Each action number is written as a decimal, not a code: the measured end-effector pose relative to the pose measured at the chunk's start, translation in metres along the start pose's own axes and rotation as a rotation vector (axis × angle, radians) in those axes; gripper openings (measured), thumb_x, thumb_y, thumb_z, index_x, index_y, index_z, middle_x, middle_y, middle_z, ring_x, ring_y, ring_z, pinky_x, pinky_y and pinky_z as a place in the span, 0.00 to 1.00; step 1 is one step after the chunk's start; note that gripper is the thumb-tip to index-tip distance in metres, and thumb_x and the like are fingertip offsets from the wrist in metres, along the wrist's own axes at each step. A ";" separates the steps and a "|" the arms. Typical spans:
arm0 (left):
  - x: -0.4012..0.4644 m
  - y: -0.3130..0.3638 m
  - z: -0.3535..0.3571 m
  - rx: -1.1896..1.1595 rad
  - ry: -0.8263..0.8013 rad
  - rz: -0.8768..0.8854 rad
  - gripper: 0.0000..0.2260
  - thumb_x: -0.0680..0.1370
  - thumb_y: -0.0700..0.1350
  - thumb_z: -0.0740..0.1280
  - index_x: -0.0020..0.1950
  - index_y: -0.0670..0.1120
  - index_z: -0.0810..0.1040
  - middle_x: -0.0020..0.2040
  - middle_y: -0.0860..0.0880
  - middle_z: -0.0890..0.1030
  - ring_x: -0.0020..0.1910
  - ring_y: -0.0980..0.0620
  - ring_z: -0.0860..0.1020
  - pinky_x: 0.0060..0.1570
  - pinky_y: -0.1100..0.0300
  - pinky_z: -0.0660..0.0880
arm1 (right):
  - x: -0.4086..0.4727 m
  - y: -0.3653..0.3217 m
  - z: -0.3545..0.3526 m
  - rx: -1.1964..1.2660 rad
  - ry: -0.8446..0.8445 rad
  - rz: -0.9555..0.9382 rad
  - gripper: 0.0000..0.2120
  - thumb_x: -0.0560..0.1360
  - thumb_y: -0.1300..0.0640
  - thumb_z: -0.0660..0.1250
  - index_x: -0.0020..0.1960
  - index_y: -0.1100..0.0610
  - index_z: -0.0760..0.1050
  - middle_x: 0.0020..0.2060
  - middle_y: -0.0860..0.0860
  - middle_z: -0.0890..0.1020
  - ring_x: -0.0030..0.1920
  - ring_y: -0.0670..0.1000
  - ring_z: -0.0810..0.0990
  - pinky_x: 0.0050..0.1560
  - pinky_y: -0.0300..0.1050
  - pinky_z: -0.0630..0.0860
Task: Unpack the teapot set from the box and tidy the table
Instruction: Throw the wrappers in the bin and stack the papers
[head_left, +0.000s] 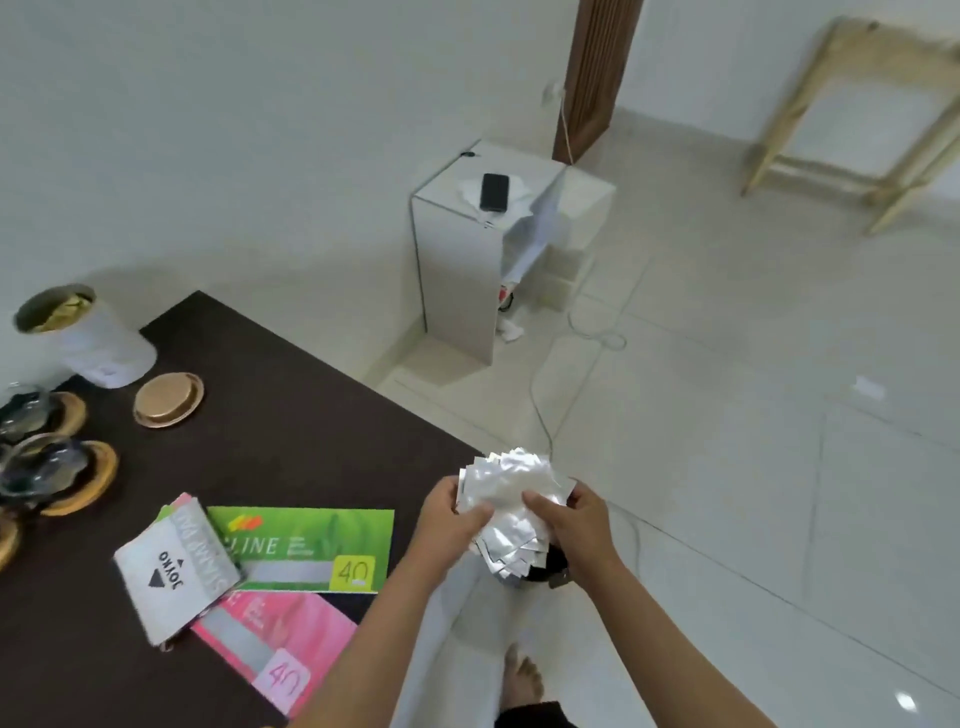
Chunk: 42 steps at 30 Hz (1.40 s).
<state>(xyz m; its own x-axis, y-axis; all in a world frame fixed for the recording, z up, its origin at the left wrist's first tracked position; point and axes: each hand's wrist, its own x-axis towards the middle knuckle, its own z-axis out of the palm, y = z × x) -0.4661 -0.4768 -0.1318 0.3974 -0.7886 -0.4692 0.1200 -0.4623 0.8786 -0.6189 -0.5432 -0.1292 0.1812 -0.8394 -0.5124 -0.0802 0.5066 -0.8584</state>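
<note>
My left hand (453, 517) and my right hand (569, 517) both grip a thick stack of silver foil sachets (506, 491), held just past the right corner of the dark table (291, 415). On the table lie a green flat box (311, 545), a pink flat box (280, 644) and a white pouch (169, 569) printed JOYKO. At the far left stand glass cups (36, 462) on wooden saucers (98, 475). One empty round wooden saucer (169, 400) sits near a white cylindrical container (98, 343).
A white cabinet (462, 270) with a black phone (493, 192) on top stands on the tiled floor beyond the table. A white cable (571, 322) trails across the floor. A wooden frame (852, 130) leans at the far right wall. My bare foot (522, 675) is below.
</note>
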 end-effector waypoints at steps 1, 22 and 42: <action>0.009 -0.001 0.014 0.019 -0.009 -0.023 0.12 0.69 0.38 0.71 0.50 0.46 0.75 0.48 0.44 0.81 0.43 0.51 0.80 0.41 0.56 0.77 | 0.010 0.001 -0.012 -0.019 0.014 0.027 0.10 0.69 0.64 0.75 0.49 0.60 0.79 0.41 0.56 0.85 0.38 0.56 0.85 0.27 0.41 0.77; 0.135 -0.063 0.106 0.530 -0.100 -0.363 0.28 0.72 0.51 0.68 0.68 0.40 0.66 0.63 0.40 0.70 0.60 0.41 0.73 0.59 0.45 0.75 | 0.127 0.049 -0.079 -0.153 0.340 0.513 0.36 0.74 0.53 0.71 0.75 0.59 0.57 0.70 0.60 0.68 0.65 0.58 0.71 0.56 0.47 0.69; 0.034 -0.012 0.081 0.152 0.264 0.051 0.12 0.79 0.43 0.63 0.62 0.46 0.73 0.59 0.51 0.76 0.58 0.56 0.74 0.57 0.62 0.71 | 0.059 -0.001 -0.014 -0.274 0.141 -0.028 0.07 0.76 0.59 0.66 0.54 0.56 0.77 0.45 0.45 0.80 0.47 0.41 0.78 0.45 0.31 0.70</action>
<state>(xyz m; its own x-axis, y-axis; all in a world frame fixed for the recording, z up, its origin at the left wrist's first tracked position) -0.5279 -0.5305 -0.1653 0.6246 -0.6888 -0.3680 -0.0356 -0.4959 0.8677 -0.6218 -0.5958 -0.1589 0.0512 -0.8811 -0.4701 -0.3418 0.4268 -0.8373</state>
